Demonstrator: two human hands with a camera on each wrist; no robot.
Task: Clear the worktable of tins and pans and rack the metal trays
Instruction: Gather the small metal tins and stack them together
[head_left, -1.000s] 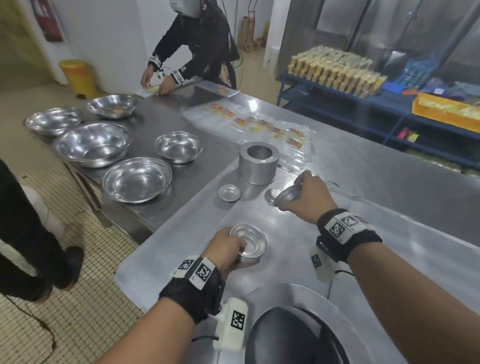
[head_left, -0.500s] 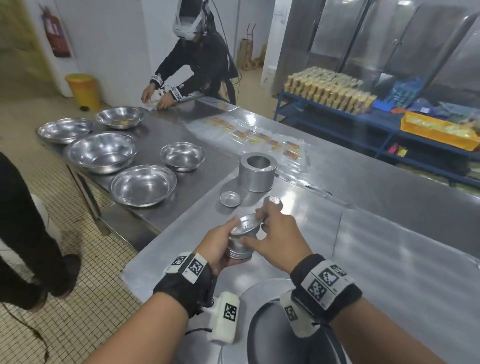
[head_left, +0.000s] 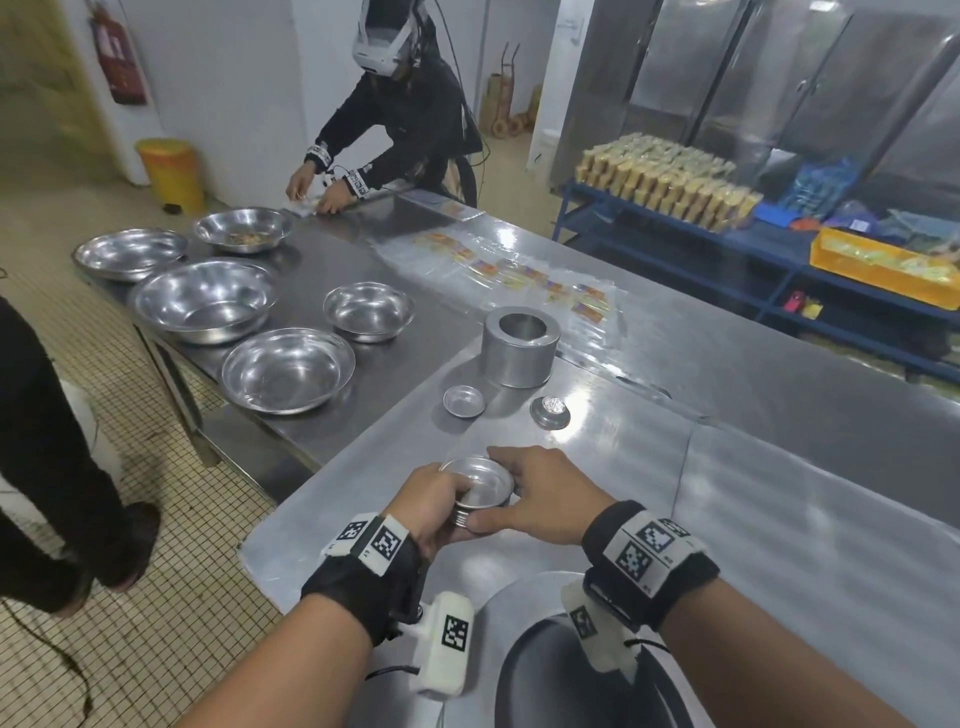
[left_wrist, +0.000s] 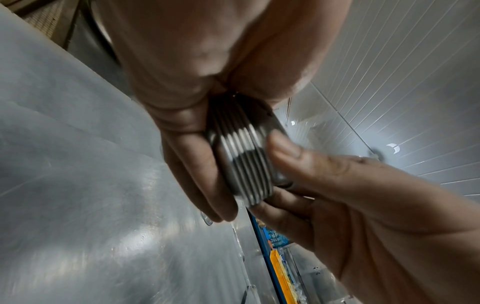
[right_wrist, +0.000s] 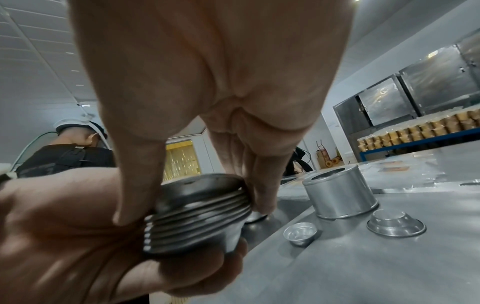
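Above the steel worktable (head_left: 779, 519), the left hand (head_left: 434, 506) cups a nested stack of small round metal tins (head_left: 480, 491) as the right hand (head_left: 545, 493) pinches its rim, best pressed squarely so rims seat evenly.

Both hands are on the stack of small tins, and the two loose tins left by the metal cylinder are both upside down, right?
Not quite. Only the right loose tin is upside down; the left one sits open side up, as the right wrist view shows. The rest holds.
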